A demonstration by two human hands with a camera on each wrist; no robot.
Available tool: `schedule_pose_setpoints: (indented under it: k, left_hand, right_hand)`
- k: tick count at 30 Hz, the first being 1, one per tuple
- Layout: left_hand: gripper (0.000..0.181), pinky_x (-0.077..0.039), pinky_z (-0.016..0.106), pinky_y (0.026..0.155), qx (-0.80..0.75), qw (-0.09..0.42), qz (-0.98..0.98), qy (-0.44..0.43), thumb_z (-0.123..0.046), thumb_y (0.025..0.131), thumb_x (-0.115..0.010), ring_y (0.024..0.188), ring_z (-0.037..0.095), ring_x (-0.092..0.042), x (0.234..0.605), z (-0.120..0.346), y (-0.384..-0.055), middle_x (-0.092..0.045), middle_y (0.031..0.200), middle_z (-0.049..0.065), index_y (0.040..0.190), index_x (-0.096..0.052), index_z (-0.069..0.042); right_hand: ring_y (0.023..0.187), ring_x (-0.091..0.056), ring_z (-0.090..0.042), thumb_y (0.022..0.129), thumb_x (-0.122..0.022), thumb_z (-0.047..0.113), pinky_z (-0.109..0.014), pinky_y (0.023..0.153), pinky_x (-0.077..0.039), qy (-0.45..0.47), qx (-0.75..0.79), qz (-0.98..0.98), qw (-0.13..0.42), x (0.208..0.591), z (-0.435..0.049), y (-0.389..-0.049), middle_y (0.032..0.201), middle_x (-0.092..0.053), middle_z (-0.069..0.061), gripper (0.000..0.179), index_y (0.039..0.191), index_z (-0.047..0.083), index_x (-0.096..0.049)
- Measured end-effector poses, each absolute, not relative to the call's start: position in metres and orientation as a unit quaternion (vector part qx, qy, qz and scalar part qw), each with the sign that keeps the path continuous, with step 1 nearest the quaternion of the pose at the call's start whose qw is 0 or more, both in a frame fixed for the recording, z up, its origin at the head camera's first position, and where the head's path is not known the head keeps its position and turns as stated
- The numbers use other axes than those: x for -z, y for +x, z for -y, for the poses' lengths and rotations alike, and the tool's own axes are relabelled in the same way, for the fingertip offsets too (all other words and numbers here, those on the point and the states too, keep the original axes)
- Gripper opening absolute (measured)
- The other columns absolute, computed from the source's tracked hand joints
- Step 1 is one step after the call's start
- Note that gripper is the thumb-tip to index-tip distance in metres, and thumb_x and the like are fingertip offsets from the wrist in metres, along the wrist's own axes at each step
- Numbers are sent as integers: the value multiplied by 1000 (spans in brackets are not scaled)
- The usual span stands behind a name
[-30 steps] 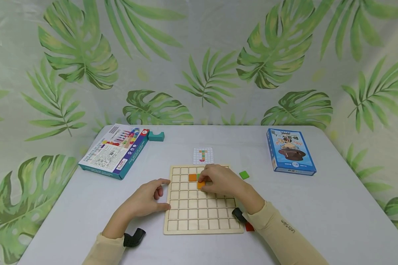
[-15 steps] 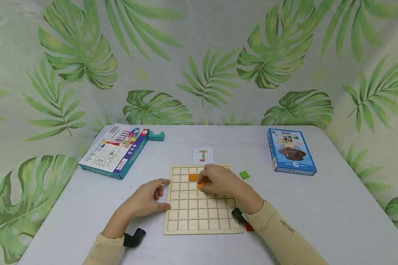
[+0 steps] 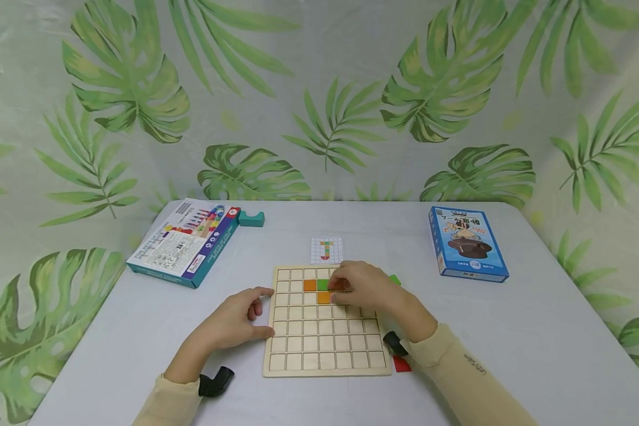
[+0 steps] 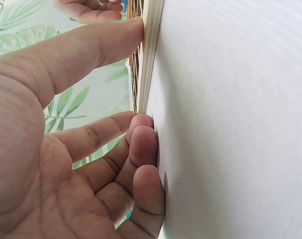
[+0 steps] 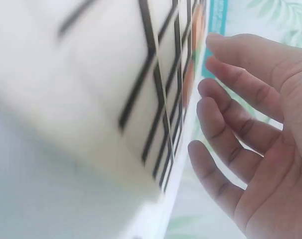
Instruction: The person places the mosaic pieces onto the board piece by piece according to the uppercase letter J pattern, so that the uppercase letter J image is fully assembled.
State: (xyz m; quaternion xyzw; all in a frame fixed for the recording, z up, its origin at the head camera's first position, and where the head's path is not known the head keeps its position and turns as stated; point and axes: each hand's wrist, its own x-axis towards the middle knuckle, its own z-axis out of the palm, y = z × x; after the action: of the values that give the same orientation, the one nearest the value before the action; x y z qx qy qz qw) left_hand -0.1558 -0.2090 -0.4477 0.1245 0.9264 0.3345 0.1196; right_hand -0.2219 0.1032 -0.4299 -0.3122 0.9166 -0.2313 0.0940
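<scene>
- Fingers of the right hand [image 3: 364,289] stand apart, lightly bent, above the gridded board [image 3: 295,344].
- Green tile [image 3: 322,285] and two orange tiles [image 3: 323,297] lie on it, left of those fingertips.
- Left hand [image 3: 235,319] rests parted thumb and forefinger against the board's edge.

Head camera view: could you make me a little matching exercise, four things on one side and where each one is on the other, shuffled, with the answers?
Things:
1. Left hand
2. Pattern card
3. Blue box
4. Teal block

Places:
A. On the right side of the table
B. Next to the white-and-teal box
C. By the far edge of the grid board
D. Touching the left edge of the grid board

Right pairs: 1-D, 2-C, 3-A, 4-B
</scene>
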Motion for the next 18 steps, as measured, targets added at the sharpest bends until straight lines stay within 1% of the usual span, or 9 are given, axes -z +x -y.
schedule_pose_setpoints:
  k: [3,7,14,18]
  left_hand:
    - [75,-39,28,72,-332,119,-927,126,-20,80,-95,83,15,-50,448,209,-156,-55,93,0,145,-61,-8]
    - [75,-39,28,72,-332,120,-927,126,-20,80,-95,83,15,-50,447,209,-156,-55,93,1,145,-61,-8]
    - [76,-39,28,72,-331,122,-927,124,-20,79,-95,83,16,-50,446,209,-156,-55,93,1,146,-61,-7]
    - [76,-39,28,73,-330,123,-927,125,-20,80,-95,84,16,-50,446,209,-156,-55,94,1,146,-60,-7]
  right_hand:
    - [84,-57,-12,94,-83,22,-29,75,-50,-294,239,-920,103,427,-114,-226,95,-67,4,12,105,17,-80]
    - [87,-58,-14,94,-83,21,-31,80,-52,-265,240,-927,112,424,-128,-231,96,-67,2,16,108,15,-80]
    - [98,-63,-18,94,-83,24,-38,90,-55,-234,229,-939,103,423,-156,-241,105,-71,0,23,115,13,-78]
    - [102,-63,-22,94,-83,23,-43,93,-56,-218,231,-943,102,425,-174,-244,110,-71,-5,30,120,10,-77]
